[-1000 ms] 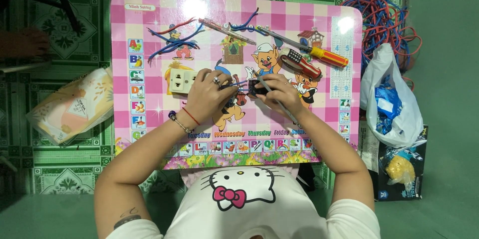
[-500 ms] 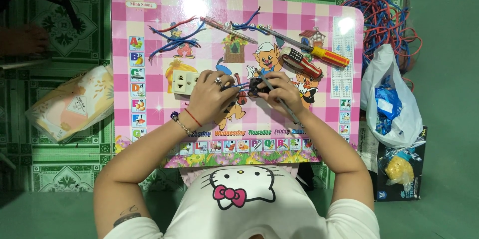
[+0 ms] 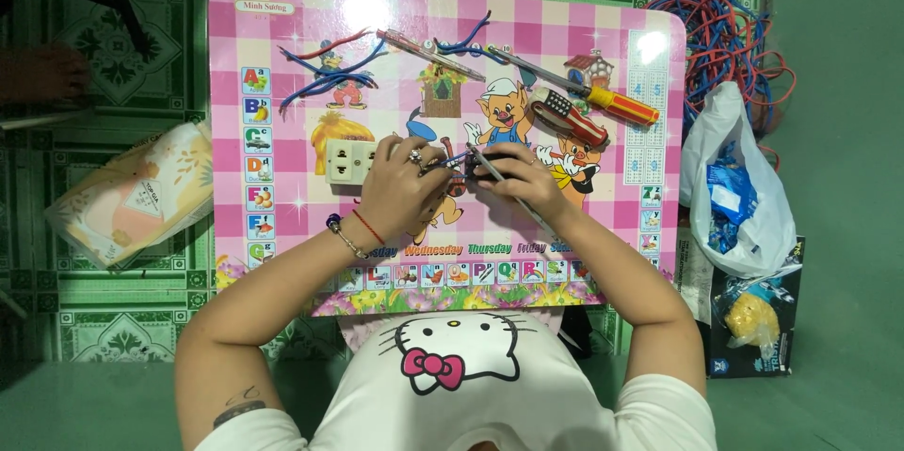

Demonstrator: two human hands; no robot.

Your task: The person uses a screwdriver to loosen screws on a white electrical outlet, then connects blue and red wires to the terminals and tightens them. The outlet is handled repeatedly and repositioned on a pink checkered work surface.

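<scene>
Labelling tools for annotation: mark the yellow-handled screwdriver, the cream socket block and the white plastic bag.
yellow-handled screwdriver (image 3: 623, 106): head view, on the yellow handle.
cream socket block (image 3: 347, 161): head view, on its top face, beside the left hand.
white plastic bag (image 3: 767, 225): head view, on its white side, right of the table.

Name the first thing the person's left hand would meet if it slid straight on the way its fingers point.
Probably the right hand, since the left hand points rightward at it; depth is unclear.

White cartoon-cat shirt, beaded bracelet and red string on left wrist.
</scene>
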